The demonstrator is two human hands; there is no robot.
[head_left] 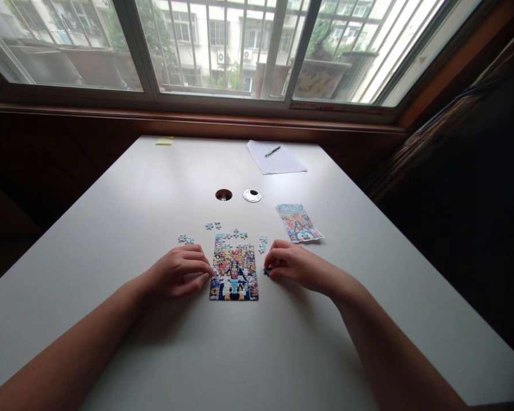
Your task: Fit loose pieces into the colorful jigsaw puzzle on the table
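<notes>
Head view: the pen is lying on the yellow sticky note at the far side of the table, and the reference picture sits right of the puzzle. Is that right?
Not quite. The head view shows the pen lying on the white sheet of paper, not on the yellow sticky note, which lies bare at the far left of the table. The reference picture does sit right of the puzzle.

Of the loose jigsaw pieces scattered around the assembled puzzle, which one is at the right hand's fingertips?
The dark piece beside the puzzle's right edge, pinched at the right hand's fingertips. The other loose pieces lie untouched beyond the puzzle's top edge.
</notes>
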